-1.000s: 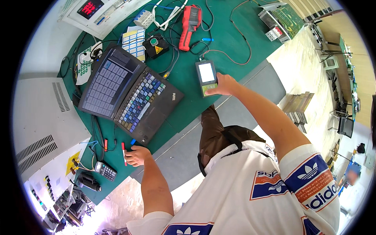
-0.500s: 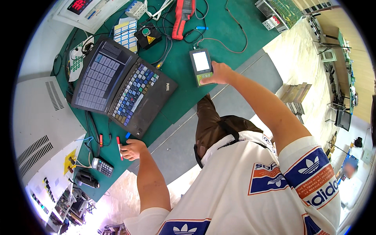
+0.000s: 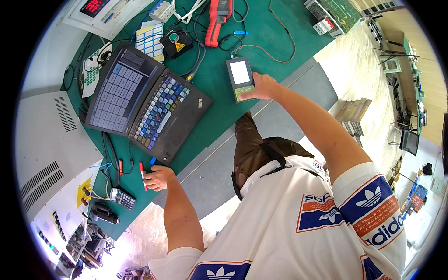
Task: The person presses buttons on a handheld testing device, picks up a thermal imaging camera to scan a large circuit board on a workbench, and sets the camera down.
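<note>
My right hand (image 3: 262,87) is closed on the lower right corner of a handheld meter (image 3: 240,73) with a lit white screen. Its thumb lies on the green key area below that screen. A thin cable leaves the meter's top end. At the left, my left hand (image 3: 159,178) has its fingers closed around a red and white marker pen (image 3: 142,173) near the table edge. Between the two hands stands an unfolded black laptop (image 3: 179,123), its display showing a grid of boxes. Neither hand touches the laptop.
On the green table (image 3: 212,135) are a red clamp meter (image 3: 217,23), a black box (image 3: 177,43) with a green button, and label sheets (image 3: 150,39). A calculator (image 3: 122,199) lies beside a large grey cabinet (image 3: 51,140). Loose cables run along the back and left.
</note>
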Available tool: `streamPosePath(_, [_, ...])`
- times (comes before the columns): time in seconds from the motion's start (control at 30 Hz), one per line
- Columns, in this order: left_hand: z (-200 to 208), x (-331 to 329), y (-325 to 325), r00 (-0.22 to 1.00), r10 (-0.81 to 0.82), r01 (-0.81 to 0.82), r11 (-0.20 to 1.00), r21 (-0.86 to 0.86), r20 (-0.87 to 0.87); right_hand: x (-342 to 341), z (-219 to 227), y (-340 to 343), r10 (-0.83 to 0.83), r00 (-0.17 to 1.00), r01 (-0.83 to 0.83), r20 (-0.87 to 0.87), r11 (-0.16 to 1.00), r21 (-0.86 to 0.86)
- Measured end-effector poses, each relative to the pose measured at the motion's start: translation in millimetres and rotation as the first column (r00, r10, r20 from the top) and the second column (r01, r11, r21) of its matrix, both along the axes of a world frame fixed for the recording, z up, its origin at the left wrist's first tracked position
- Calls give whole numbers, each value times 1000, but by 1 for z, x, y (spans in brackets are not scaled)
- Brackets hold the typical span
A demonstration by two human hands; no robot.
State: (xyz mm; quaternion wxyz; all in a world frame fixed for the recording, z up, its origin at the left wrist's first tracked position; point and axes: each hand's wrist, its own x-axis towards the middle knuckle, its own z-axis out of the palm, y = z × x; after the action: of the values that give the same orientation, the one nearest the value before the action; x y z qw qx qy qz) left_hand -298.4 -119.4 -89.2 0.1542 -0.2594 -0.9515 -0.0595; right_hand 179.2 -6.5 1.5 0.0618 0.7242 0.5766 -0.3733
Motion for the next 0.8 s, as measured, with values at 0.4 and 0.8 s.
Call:
streamPosePath(0.4, [4,2,2,999,18,-17,999,-27,36,1,-4,0,17,1000,-17,2,1000,21])
streamPosePath(0.8, [2,0,1,999,27,-26,999,-24,41,1,-4,0,20,1000,-20,16,1000,17])
